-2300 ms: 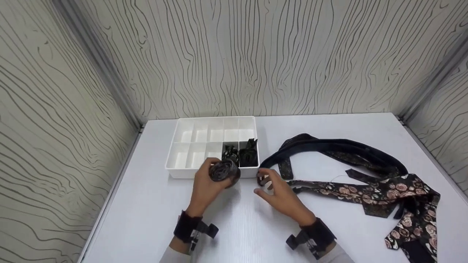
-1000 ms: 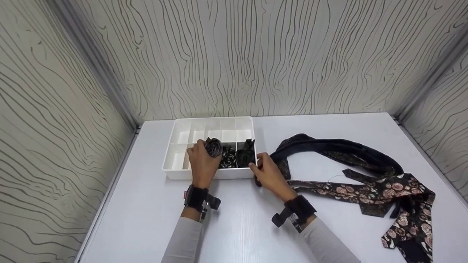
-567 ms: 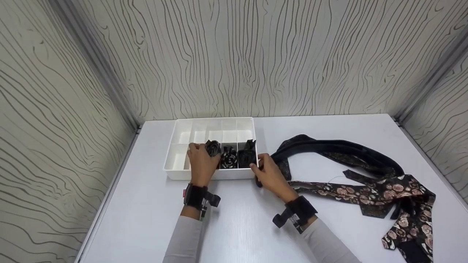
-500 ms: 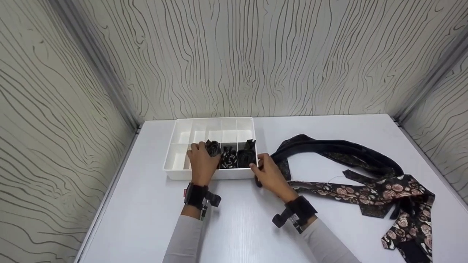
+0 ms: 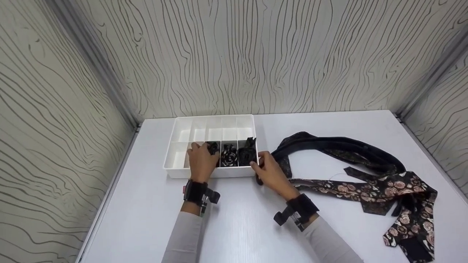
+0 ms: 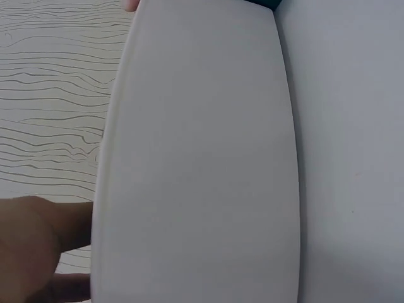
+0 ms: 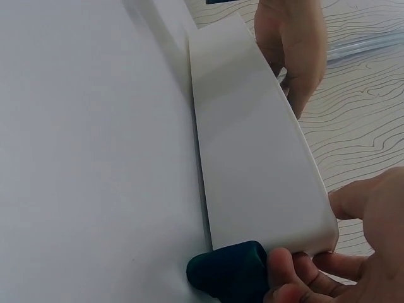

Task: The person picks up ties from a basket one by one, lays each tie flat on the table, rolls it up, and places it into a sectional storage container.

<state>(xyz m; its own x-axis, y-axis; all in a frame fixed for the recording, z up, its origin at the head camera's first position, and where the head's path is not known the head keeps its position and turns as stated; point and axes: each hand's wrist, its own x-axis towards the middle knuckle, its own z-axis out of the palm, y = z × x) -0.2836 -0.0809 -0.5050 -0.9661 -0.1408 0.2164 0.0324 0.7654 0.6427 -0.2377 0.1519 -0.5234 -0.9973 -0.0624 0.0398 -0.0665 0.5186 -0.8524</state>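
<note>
A white divided tray (image 5: 197, 172) stands on the table. My left hand (image 5: 202, 160) reaches into its front row and pinches a dark rolled necktie (image 5: 214, 148), low in the third compartment from the right; the hand covers part of the roll. Two more rolled neckties, one black with light markings (image 5: 229, 156) and one plain dark (image 5: 246, 155), sit in the compartments to its right. My right hand (image 5: 270, 171) grips the tray's front right corner, thumb at the rim. In the left wrist view the tray's front wall (image 6: 202, 151) hides the roll.
Right of the tray lie a long dark necktie (image 5: 340, 142) and a floral necktie (image 5: 396, 188), loosely looped and overlapping. A dark blue-green tie end (image 7: 230, 268) lies against the tray beside my right fingers. Wood-grain panels (image 5: 234, 54) stand behind and at both sides.
My left hand has carried the rolled necktie from in front of the tray into the compartment and lowered it. My right hand has come to the tray corner and stayed there.
</note>
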